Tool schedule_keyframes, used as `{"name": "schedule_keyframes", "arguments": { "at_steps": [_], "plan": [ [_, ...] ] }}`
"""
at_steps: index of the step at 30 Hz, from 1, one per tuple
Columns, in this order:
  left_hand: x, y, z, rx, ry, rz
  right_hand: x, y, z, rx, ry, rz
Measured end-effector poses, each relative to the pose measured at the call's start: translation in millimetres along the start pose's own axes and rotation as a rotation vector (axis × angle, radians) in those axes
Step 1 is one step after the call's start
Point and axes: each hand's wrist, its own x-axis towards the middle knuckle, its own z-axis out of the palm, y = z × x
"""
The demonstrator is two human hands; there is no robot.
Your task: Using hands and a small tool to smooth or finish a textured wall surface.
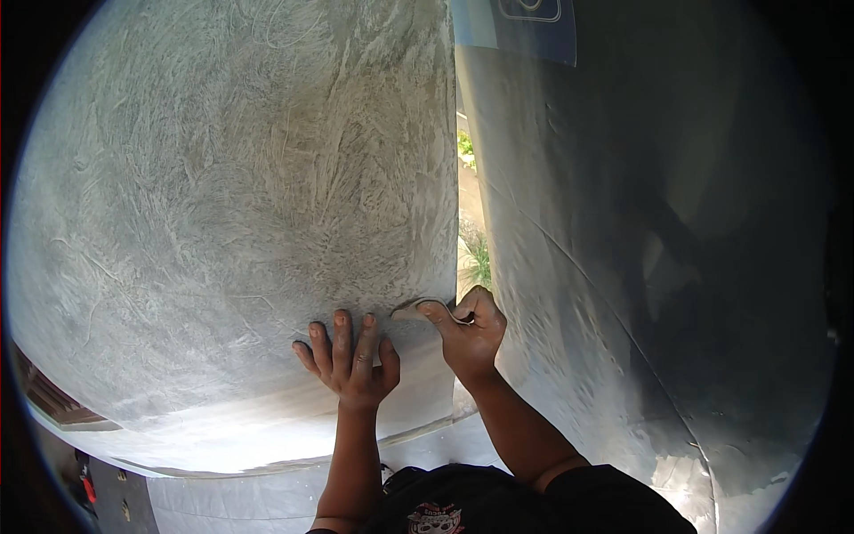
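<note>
A broad grey panel (267,178) with swirled, scratchy marks fills the left and middle of the head view. My left hand (353,360) rests on its lower part, palm toward it and fingers spread apart, holding nothing. Just to the right, my right hand (473,334) is closed on a thin, bent grey sheet (408,311), pinched between thumb and fingers near the panel's right edge. The sheet looks like sandpaper, but its face is mostly hidden. Its free end curves left against the panel, short of my left hand.
Beyond the panel's right edge, a narrow gap (471,209) shows bright ground and green plants. A large dark grey sheet (605,231) with a long crease hangs to the right, and a blue printed piece (560,36) is at the top. Small dark and red items (87,481) lie at lower left.
</note>
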Motion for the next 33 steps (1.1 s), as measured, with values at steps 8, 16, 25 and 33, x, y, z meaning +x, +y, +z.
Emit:
{"name": "schedule_keyframes", "arguments": {
  "at_steps": [8, 16, 25, 33],
  "plan": [
    [0, 0, -2, 0.011, 0.004, -0.014, 23, -19, 13, -0.012, 0.093, -0.108],
    [-1, 2, 0, 0.025, 0.001, -0.023, 62, -36, 14, -0.061, 0.144, -0.322],
    [-3, 0, -1, -0.010, 0.013, -0.022, 36, -33, 14, -0.183, 0.070, -0.314],
    [-7, -9, -16, -0.089, -0.098, -0.024, -5, -21, 21, -0.194, 0.086, -0.293]
  ]
}}
